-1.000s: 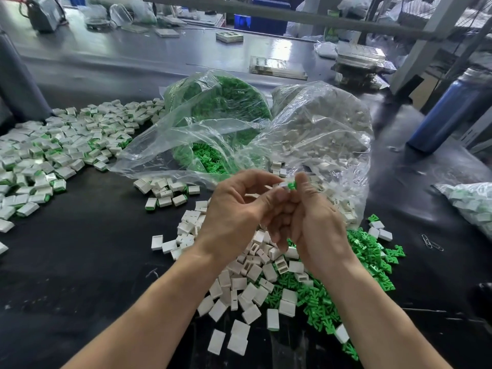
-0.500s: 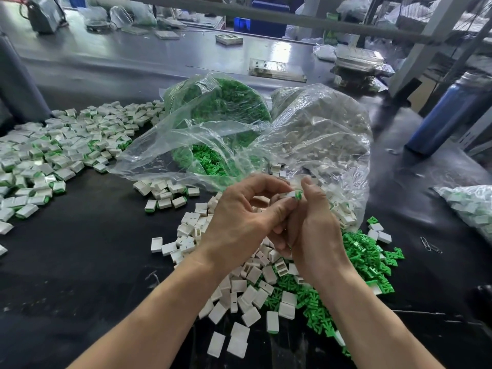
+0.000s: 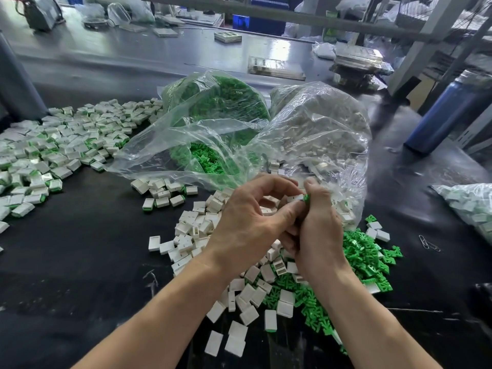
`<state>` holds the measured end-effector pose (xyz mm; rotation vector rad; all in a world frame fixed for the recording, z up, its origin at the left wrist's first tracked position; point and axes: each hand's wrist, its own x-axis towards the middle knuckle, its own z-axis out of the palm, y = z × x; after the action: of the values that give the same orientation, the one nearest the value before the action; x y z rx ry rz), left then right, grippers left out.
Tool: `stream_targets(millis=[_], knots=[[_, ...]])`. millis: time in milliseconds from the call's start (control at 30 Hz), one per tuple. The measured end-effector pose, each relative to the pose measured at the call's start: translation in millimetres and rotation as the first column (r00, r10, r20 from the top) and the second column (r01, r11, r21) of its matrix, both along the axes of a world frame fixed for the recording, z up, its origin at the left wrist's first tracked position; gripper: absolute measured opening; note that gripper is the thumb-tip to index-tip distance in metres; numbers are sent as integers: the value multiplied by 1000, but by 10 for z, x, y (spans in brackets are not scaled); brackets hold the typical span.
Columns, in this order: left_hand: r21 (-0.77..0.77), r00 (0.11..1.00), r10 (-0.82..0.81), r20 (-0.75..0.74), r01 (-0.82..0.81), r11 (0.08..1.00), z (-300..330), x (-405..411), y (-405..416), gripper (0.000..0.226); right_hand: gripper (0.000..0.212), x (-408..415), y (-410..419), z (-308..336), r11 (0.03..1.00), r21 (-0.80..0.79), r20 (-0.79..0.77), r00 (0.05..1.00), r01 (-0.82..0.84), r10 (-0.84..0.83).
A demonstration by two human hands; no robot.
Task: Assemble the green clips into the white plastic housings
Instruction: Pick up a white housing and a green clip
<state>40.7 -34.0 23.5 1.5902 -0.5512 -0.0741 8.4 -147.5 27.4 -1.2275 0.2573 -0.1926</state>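
A: Where the two hands meet above the black table (image 3: 80, 262), what is being held?

B: A white housing (image 3: 296, 198), with a green clip (image 3: 306, 197) at its right end. The left hand (image 3: 250, 222) has its fingers curled and pinches the housing between thumb and forefinger. The right hand (image 3: 318, 230) has its fingers curled too, thumb pressed on the clip. The hands touch each other.

A: Is the clip fully seated?

B: I cannot tell; only a small bit of green shows between the fingertips.

A: What lies under the hands?

B: A loose heap of empty white housings (image 3: 197, 230) spreads below and to the left of the wrists. Just beside it on the right lies a pile of loose green clips (image 3: 364, 257), and the two piles mix where they meet under the right forearm.

A: And behind?

B: Two clear plastic bags lie side by side, touching. The left bag (image 3: 213, 107) is full of green clips and its mouth opens towards the hands. The right bag (image 3: 319, 123) holds white housings and reaches down just behind the fingers.

A: Further out?

B: On the far left is a broad spread of finished pieces (image 3: 53, 150), white with green edges, and a smaller cluster of them (image 3: 162, 193) lies nearer the hands. At the right edge lies another bag of such pieces (image 3: 471, 203); two paper clips (image 3: 428, 243) lie near it. A blue bottle (image 3: 450, 113) stands at the far right.
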Motion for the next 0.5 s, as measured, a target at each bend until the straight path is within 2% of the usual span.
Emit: stream_targets(millis=[200,333,500], knots=[[-43,1000,-26,-12,26,999,-6,-32,-23,12,53,19,-31,-19,999,48,41,999,-13,11],[-60,1000,-9,-29,7,998,-18,-39,-46,16,45,16,-21,-27,1000,-6,86,996,13,-12],[-121,997,-36,-71,28,992,-14,-72,-46,13,46,16,10,-51,998,20,93,994,58,-60]])
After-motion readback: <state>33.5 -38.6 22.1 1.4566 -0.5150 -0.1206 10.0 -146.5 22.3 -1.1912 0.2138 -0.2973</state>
